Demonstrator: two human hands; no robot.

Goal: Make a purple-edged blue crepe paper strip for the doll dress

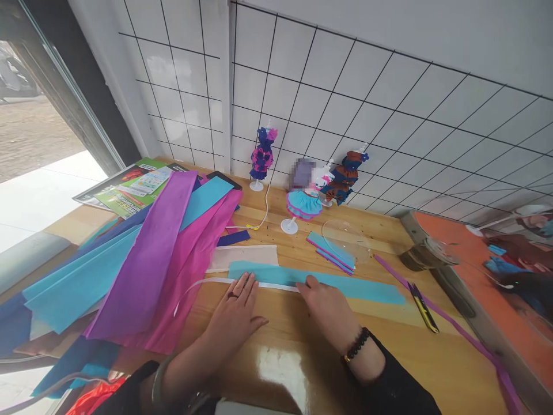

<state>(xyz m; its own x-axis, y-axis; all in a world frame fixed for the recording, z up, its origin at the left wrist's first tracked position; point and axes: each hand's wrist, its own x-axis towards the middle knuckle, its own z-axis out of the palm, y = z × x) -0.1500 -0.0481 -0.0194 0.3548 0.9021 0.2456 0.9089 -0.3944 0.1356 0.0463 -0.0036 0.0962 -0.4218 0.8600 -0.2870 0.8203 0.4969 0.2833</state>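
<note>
Head view: left hand [237,306] spread flat, grip released, touching the white tape [279,286] along the blue strip's [367,286] near edge on the tabletop [464,372]; right hand [327,308] curled at the tape, grip unclear.

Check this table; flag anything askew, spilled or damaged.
On the left, a purple strip lies untidily askew across turquoise strips and pink fabric. The long turquoise strip under the left hand looks flat; no spill or damage shows.
</note>
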